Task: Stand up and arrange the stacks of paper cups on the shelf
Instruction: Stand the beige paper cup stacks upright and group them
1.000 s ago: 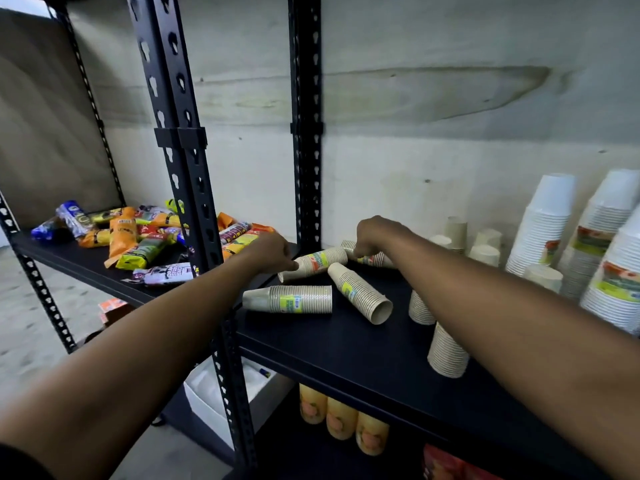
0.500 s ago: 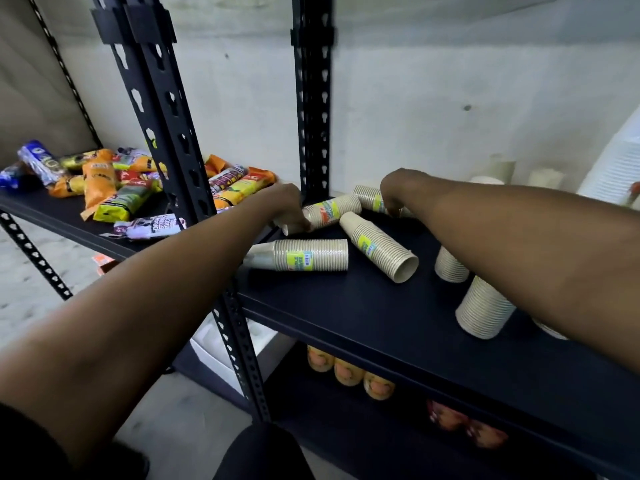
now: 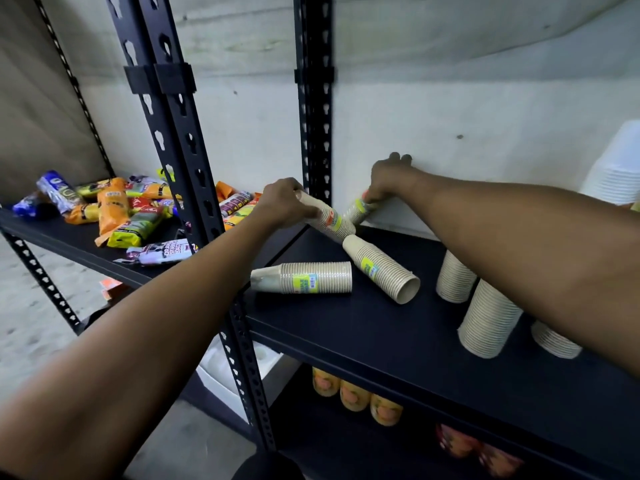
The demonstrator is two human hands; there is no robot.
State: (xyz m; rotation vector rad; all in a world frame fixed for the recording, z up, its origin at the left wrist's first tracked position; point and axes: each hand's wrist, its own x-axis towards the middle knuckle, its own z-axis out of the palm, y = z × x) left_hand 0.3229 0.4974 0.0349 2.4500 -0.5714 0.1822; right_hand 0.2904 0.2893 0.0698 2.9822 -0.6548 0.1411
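Beige paper cup stacks lie and stand on the black shelf (image 3: 363, 327). My left hand (image 3: 282, 202) grips one stack (image 3: 329, 218) and holds it tilted, its closed end raised. My right hand (image 3: 388, 178) holds a second stack (image 3: 358, 209) near the back wall, also tilted up. Two more stacks lie flat: one (image 3: 304, 282) near the front edge, another (image 3: 381, 266) angled beside it. Three stacks stand rim-down at the right: a back one (image 3: 453, 282), a big one (image 3: 488, 320), and one (image 3: 554, 341) partly hidden under my right forearm.
A black slotted upright (image 3: 187, 188) divides the shelving; a second post (image 3: 313, 109) stands at the back. Snack packets (image 3: 121, 209) crowd the left shelf. White cups (image 3: 616, 171) stand far right. Orange bottles (image 3: 353, 396) sit on the shelf below.
Both hands have lifted their stacks from lying flat to tilted, raised off the shelf at one end. The camera view shifted slightly.
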